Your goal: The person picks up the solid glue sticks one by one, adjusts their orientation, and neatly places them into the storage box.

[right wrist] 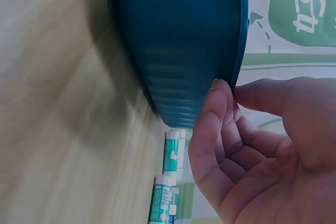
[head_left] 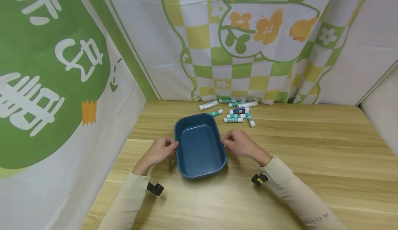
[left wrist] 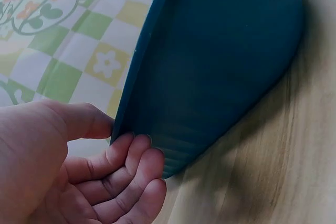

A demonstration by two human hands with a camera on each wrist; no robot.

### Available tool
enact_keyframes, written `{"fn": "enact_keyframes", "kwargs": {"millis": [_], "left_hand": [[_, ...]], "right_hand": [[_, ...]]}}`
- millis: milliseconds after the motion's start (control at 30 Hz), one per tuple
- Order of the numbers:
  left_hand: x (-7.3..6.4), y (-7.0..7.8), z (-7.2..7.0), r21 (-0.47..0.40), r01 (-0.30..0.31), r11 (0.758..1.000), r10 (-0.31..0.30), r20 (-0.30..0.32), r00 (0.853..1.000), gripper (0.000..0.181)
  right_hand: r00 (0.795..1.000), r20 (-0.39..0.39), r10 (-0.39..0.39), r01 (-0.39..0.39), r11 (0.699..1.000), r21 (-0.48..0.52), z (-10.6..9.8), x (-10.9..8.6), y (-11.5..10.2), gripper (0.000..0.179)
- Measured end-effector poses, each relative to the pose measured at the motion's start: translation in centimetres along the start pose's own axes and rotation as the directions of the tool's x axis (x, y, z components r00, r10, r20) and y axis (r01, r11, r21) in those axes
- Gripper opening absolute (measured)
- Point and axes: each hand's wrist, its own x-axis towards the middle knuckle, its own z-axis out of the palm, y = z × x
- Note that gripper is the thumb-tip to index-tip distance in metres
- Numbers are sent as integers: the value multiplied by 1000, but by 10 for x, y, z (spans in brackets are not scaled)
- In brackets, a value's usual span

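Observation:
A dark blue rectangular bin [head_left: 200,150] with rounded corners is on the wooden table, its bare inside facing up. My left hand [head_left: 161,149] pinches its left rim between thumb and fingers; the left wrist view shows the thumb over the rim and the fingertips under it, against the outer wall [left wrist: 210,51]. On the opposite side my right hand [head_left: 240,143] pinches the right rim the same way, as the right wrist view shows beside the ribbed wall [right wrist: 178,51]. Just beyond the bin's far end lie several glue sticks [head_left: 234,120], one partly hidden behind its corner.
The glue sticks, mostly white and green with one dark blue stick [head_left: 238,110], are scattered near the table's back edge. A patterned curtain [head_left: 202,50] hangs behind the table [head_left: 311,147], and a printed fabric wall [head_left: 124,95] stands at the left.

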Motion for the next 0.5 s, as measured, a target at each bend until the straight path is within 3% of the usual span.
{"fn": "enact_keyframes", "kwargs": {"millis": [133,233,367,500], "left_hand": [[2,-3,-1,-8,35,999,-35,-5,999,27],[1,-4,0,-3,25,1000,-25,-11,1000,27],[-6,-3,1,71,1,998,2,-49,999,27],[-21,6,2,168,7,986,6,-78,997,46]], "right_hand": [[1000,-10,0,0,1000,-14,-1,7,-1,32],[1000,3,7,-7,1000,-19,-2,10,0,32],[1000,3,7,-7,999,-44,-7,11,4,28],[998,-59,-34,27,992,-122,-21,11,10,22]]}}
